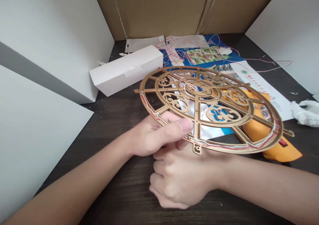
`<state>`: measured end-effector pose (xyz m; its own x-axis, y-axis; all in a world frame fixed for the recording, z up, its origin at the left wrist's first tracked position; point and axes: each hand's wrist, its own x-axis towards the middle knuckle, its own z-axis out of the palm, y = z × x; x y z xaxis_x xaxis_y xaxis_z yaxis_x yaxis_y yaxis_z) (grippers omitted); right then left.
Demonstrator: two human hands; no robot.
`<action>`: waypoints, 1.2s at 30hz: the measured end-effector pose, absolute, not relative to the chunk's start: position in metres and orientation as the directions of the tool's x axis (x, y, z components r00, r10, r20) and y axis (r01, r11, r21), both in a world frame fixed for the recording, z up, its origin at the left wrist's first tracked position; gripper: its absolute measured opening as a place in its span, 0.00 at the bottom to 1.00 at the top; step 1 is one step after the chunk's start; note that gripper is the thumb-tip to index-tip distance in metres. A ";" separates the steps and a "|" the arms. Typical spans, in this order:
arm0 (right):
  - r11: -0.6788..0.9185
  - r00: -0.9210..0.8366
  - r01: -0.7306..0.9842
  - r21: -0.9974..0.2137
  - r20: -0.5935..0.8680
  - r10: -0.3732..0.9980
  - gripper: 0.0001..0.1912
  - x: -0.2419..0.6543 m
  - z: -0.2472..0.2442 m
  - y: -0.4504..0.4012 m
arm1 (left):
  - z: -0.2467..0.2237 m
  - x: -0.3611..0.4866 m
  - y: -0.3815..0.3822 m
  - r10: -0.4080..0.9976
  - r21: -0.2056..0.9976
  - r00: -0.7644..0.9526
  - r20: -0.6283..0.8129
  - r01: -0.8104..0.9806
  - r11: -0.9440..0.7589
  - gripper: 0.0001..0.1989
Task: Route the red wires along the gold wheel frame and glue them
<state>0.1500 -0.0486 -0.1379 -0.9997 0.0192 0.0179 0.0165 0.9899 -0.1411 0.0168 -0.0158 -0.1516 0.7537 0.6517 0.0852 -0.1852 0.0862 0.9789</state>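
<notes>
Dark wood desk (112, 191); white panel (42, 135) standing along its left side, another (281, 29) along right, brown cardboard sheet (159, 9) behind.

L hand (152, 135) raised, thumb up top; R hand (178, 180) low beneath, fingers curled;

White box (126, 70) lying far left on the dark wood tabletop (112, 193). Far side has a blue printed leaflet (211, 54) with thin red wire (270, 62) tangled across it, and a white printed sheet (259, 85) to the right. Orange plastic piece (281, 153) with red switch (282, 142) near right, crumpled tissue (305, 113) right. Cardboard wall (159, 9) far, white panels (37, 118) left.
</notes>
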 end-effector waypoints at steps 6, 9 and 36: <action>0.984 -0.994 0.017 -0.177 -0.113 -0.003 0.14 0.148 -0.135 -0.047 | -0.155 0.016 -0.013 0.603 0.973 0.787 0.128 -0.218 0.078 0.23; 0.982 -0.994 0.021 -0.188 -0.110 0.000 0.14 0.149 -0.136 -0.048 | -0.156 0.016 -0.011 0.594 0.978 0.791 0.148 -0.206 0.032 0.25; 0.959 -0.990 0.129 -0.254 0.016 0.137 0.13 0.154 -0.144 -0.052 | -0.156 0.013 -0.012 0.596 0.989 0.801 0.060 -0.130 0.075 0.29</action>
